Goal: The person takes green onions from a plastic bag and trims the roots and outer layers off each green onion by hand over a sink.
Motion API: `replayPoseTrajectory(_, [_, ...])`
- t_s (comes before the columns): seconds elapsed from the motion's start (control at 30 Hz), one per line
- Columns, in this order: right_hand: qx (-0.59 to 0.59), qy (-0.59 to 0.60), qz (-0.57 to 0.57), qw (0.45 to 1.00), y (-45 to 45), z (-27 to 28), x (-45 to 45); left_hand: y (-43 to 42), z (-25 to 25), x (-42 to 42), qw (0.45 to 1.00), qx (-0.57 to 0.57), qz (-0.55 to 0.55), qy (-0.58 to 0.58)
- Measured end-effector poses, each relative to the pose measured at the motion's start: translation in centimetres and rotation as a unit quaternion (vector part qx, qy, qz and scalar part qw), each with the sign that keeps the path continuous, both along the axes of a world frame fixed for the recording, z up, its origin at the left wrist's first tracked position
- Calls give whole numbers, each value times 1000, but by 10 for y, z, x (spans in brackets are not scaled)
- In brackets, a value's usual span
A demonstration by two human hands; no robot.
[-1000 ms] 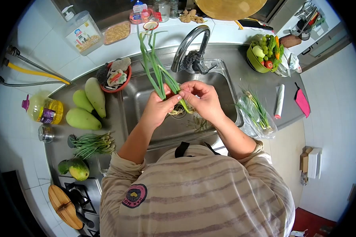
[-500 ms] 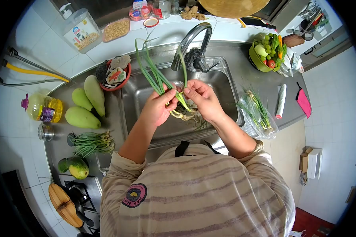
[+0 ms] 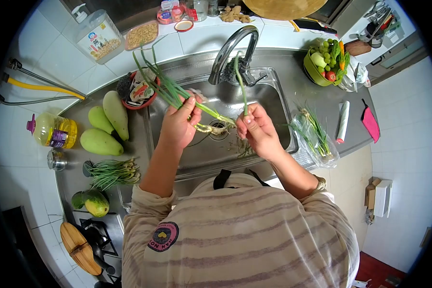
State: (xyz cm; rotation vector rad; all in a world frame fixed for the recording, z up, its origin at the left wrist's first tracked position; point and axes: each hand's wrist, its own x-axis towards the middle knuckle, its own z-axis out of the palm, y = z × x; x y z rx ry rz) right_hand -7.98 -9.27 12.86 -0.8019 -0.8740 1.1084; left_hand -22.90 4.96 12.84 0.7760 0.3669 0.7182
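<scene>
Over the metal sink (image 3: 173, 158), my left hand (image 3: 179, 122) is closed around several green onions (image 3: 209, 111); their long leaves point up and left, and their pale root ends hang toward the drain. My right hand (image 3: 259, 132) pinches a single green onion leaf (image 3: 241, 84), which stands nearly upright in front of the faucet (image 3: 242, 36). A gap separates the leaf from the bunch. Green scraps (image 3: 242, 146) lie on the sink bottom below my right hand. A bundle of green onions (image 3: 113, 173) rests on the counter to the left.
A clear bag with more green onions (image 3: 317, 139) lies right of the sink. Pale green gourds (image 3: 101, 142), an oil bottle (image 3: 55, 130) and a red bowl (image 3: 146, 98) stand at the left. A green basket of produce (image 3: 317, 72) sits at the back right.
My hands have moved apart: the left one went left with the green onions, the right one went right with the single leaf, which has come away from the bunch.
</scene>
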Motion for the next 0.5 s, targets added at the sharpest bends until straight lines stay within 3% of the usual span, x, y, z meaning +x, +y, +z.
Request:
replayPoseTrajectory(0.1, [-5, 45, -26, 999, -13, 2, 4, 5, 3, -6, 998, -32, 50, -3])
replayPoseTrajectory(0.17, [-21, 43, -48, 998, -21, 2, 15, 12, 6, -15, 982, 100, 134, 89])
replayPoseTrajectory(0.2, [-37, 42, -68, 996, -25, 1, 20, 15, 8, -18, 982, 99, 134, 89])
replayPoseTrajectory(0.27, [-51, 65, -73, 994, -26, -5, 31, 16, 19, -24, 993, 46, 105, -10])
replayPoseTrajectory(0.3, [-125, -125, -84, 981, -27, -6, 36, 16, 18, -25, 992, 86, 96, 11])
replayPoseTrajectory(0.33, [-194, -310, -90, 926, -27, -6, 39, 12, 20, -23, 992, 86, 94, 11])
replayPoseTrajectory(0.37, [-120, -369, -157, 908, -22, 4, 31, 5, 25, -19, 992, 85, 91, 10])
replayPoseTrajectory(0.5, [-17, -408, -127, 904, -5, 38, 6, 2, 19, -17, 997, 71, 30, -10])
